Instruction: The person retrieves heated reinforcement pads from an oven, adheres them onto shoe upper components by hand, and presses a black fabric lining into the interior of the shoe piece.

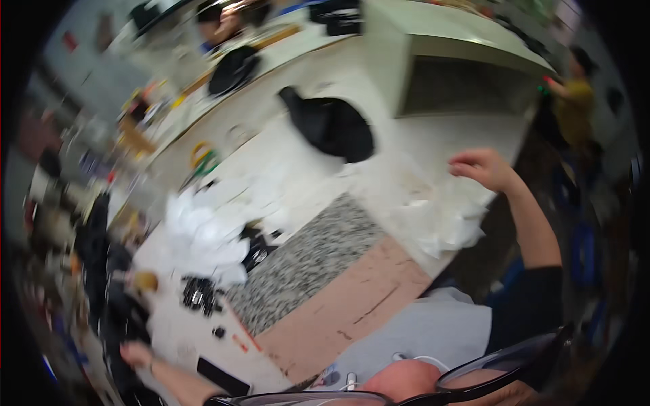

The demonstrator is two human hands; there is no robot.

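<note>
My right hand (484, 169) is raised above a pile of thin white sheets (447, 220) at the right edge of the table. Its fingers point left, loosely bent and a little apart, with nothing visible in them. Low on the left, my left hand (137, 354) reaches past the table's edge beside a hanging row of black material (125, 318). Blur hides whether its fingers grip any of that. Between my arms lie a speckled grey stone slab (311, 260) and a pinkish-brown board (352, 304) with dark cut marks.
A black curved fabric piece (335, 128) lies farther back. White pieces (206, 233) are heaped left of the slab, near small black parts (200, 295). A dark phone (223, 376) rests at the front. A pale box-like shelf (467, 40) stands at the back; a person (575, 98) is at far right.
</note>
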